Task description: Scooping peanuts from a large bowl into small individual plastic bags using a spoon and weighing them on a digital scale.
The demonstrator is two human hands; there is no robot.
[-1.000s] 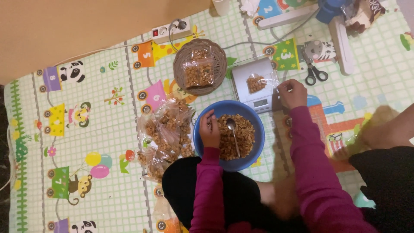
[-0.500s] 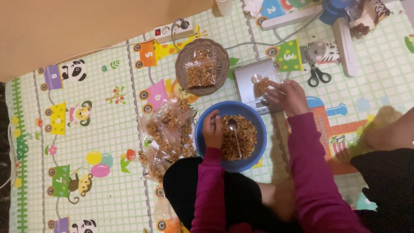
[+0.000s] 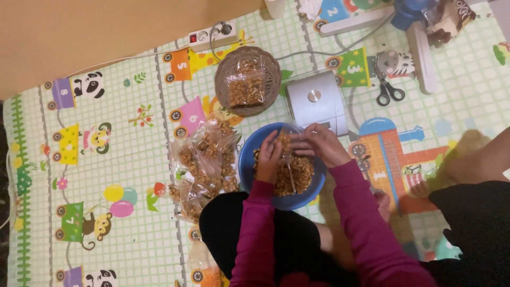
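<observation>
Head view: both hands, left hand point(image 3: 269, 157) and right hand point(image 3: 321, 144), now pinch a small bag point(image 3: 285, 142) over the blue bowl point(image 3: 249, 159) at centre; the scale point(image 3: 317, 101) above sits bare.

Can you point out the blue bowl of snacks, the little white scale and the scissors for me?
Round blue plastic bowl point(image 3: 247, 171), head view, bare left rim.
White square kitchen scale point(image 3: 316, 98), head view, top platform.
Black-handled scissors point(image 3: 390, 93), head view, the handles.
</observation>
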